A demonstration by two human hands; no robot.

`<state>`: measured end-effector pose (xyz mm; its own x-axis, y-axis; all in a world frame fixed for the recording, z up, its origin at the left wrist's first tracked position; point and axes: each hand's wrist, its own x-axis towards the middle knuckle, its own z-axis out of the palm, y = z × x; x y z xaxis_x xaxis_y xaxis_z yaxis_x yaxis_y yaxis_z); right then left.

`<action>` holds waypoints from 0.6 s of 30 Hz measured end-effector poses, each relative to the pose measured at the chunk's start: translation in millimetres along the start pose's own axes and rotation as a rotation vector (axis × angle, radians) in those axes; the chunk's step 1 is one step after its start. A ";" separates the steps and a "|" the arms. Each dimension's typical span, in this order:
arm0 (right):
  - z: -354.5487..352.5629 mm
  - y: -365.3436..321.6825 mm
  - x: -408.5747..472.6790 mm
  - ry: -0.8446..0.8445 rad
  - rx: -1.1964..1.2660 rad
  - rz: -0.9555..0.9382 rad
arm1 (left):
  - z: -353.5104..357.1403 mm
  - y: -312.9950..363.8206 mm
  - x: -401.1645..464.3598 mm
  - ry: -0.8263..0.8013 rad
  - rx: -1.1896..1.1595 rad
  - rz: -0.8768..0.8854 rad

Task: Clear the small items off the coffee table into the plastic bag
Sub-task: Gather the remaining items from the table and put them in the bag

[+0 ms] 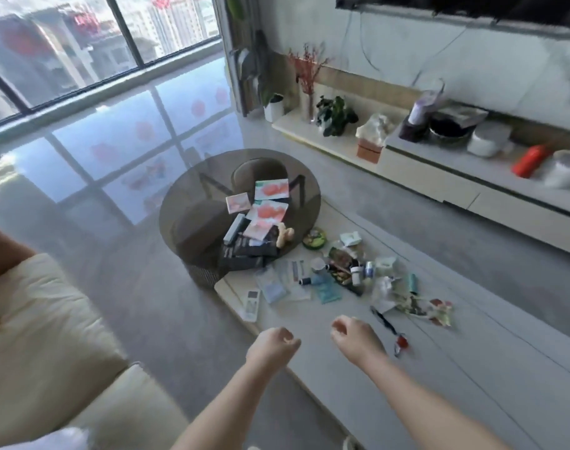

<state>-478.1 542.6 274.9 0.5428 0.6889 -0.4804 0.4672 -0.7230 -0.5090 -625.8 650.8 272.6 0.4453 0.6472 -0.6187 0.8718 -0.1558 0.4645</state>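
A long, pale bench [439, 368] with a smooth matte top and thin dark seams runs from the lower right toward the middle of a bright living room. At its far end a round smoked-glass bench [192, 203] overlaps it, carrying pink-and-white printed cards [270, 190], dark flat boxes [247, 251] and a small tan figure [283, 235]. The floor is glossy grey tile that mirrors the large dark-framed window [82, 43]. A cream cushioned sofa [43, 319] fills the lower left. Along the right wall stands a low white cabinet [439, 170] with potted plants [335, 115], a red bottle [530, 160] and pale bowls; the details there are blurred.

The small items [351, 274] lie in a loose heap on the far half of the long bench: crumpled wrappers, little white and blue bottles, a round green tin [314, 238], flat paper packets, a teal sachet [325, 287] and a white remote [251, 303] by the near-left edge. A dark cord with a red end [400, 341] lies apart from the heap, nearer the person. No plastic bag shows in this view.

Both bare forearms reach forward over the bench's near edge. The left hand [272, 345] hangs with its fingers curled loosely inward, gripping nothing, above the bench's edge. The right hand [355, 336] is likewise loosely curled and holds nothing, just short of the cord. The two hands are close together but not touching, and both are well short of the heap.
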 end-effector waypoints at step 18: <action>-70.7 217.1 55.8 0.054 0.180 0.340 | 163.8 167.4 87.3 -0.222 0.039 0.056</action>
<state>-297.0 420.4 188.2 0.6840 0.4041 -0.6073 0.1268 -0.8857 -0.4466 -407.6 559.0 192.6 0.5233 0.4572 -0.7192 0.8499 -0.2186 0.4795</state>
